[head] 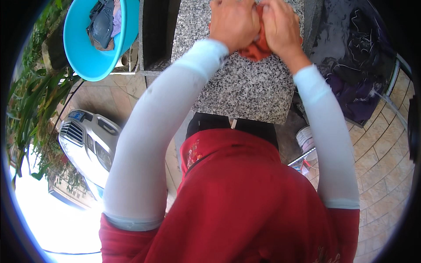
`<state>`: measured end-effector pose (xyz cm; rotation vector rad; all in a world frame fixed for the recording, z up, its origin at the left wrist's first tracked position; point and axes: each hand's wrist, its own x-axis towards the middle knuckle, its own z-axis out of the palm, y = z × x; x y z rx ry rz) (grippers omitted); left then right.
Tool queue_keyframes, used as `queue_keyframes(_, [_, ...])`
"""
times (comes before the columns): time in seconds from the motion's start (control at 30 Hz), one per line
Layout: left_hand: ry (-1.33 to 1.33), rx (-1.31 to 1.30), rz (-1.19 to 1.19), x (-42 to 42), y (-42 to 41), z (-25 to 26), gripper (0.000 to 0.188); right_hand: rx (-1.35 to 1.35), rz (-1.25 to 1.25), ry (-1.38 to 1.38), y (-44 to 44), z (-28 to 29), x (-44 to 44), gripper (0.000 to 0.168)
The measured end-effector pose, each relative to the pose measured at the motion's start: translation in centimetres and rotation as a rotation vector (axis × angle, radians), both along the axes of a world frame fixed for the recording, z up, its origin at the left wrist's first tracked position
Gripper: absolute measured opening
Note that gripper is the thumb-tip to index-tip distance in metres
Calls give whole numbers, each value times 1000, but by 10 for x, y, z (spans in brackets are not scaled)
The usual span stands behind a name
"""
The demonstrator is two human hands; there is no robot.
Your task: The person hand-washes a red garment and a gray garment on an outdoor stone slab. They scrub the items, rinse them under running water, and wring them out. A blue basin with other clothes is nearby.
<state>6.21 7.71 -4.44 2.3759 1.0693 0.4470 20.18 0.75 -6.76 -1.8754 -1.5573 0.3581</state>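
At the top of the view, both my hands press close together on an orange-red cloth (256, 51) that lies bunched on a speckled granite slab (250, 85). My left hand (235, 24) has its fingers curled into the cloth's left side, slightly blurred. My right hand (281, 28) grips the right side of the same cloth. Parts of the cloth show between the hands and below them; the rest is hidden under them. Pale sleeves cover both my forearms.
A turquoise basin (93, 64) with dark and lilac clothes stands upper left, beside a dark stone trough (158, 36). Dark wet fabric (355, 79) lies in water at the right. A white tub (305, 136) stands below the slab. A silver car (92, 141) and plants are at left.
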Motion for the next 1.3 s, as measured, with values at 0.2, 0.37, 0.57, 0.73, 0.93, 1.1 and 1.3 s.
queue_keyframes(0.2, [41, -215, 2, 0, 9, 8, 23, -323, 51, 134, 3, 27, 2, 28])
queue_keyframes(0.37, [-219, 37, -39, -41, -68, 37, 11, 80, 27, 90, -71, 53, -43, 20])
queue_keyframes(0.57, [10, 147, 263, 35, 24, -5, 27, -6, -214, -207, 38, 11, 11, 22])
queue_keyframes(0.73, [-78, -96, 38, -33, -51, 47, 25, -111, -67, 160, -57, 66, -37, 23])
queue_keyframes(0.93, [179, -118, 92, 20, 7, 15, 25, 16, -210, -26, 14, 3, 9, 22])
queue_keyframes(1.1, [207, -381, -36, -4, -4, 41, 30, -364, -23, 165, -15, 44, -5, 29])
queue_keyframes(1.3, [134, -185, -114, -4, -12, 24, 28, -151, -34, 42, -28, 23, -9, 28])
